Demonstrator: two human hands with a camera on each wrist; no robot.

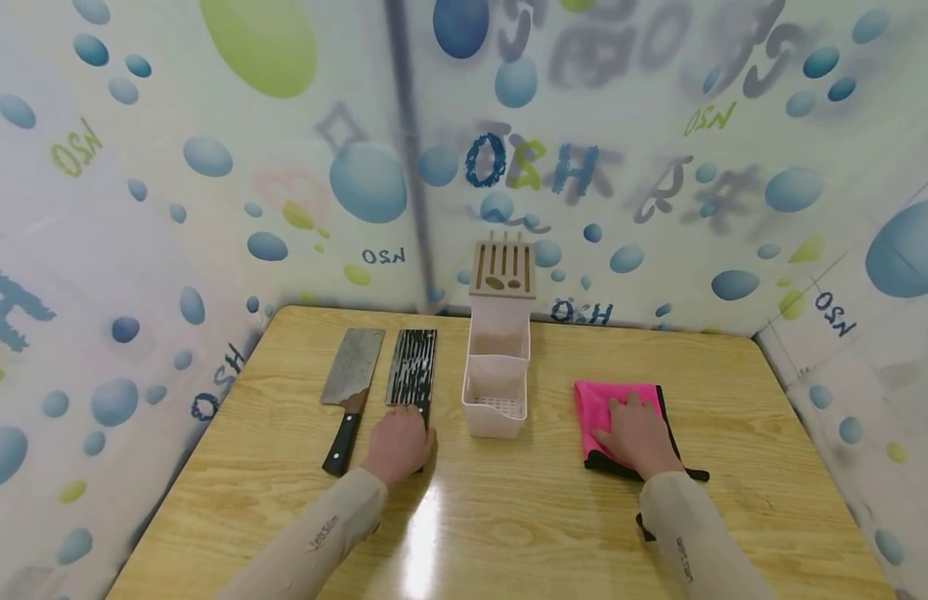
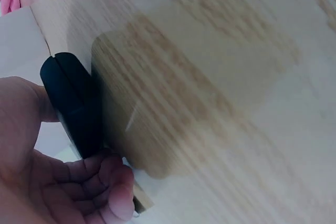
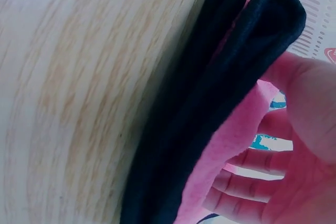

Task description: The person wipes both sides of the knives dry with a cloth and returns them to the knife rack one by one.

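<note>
My left hand (image 1: 399,444) is around the black handle (image 2: 73,103) of a cleaver with a black-and-white streaked blade (image 1: 412,367), which lies on the table. Thumb and curled fingers take the handle from opposite sides in the left wrist view. To the left lies another cleaver (image 1: 354,365) with a plain steel blade and a riveted black handle. My right hand (image 1: 638,433) rests on a folded pink cloth (image 1: 596,405) with black edging (image 3: 210,103), its fingers stretched over the pink side and the thumb near the edge.
A pale pink knife holder (image 1: 497,379) with a brown slotted top (image 1: 503,268) stands between the hands, near the back of the wooden table (image 1: 524,517). Behind it and at both sides hang patterned sheets (image 1: 629,200). A black strap end (image 1: 696,474) sticks out by the cloth.
</note>
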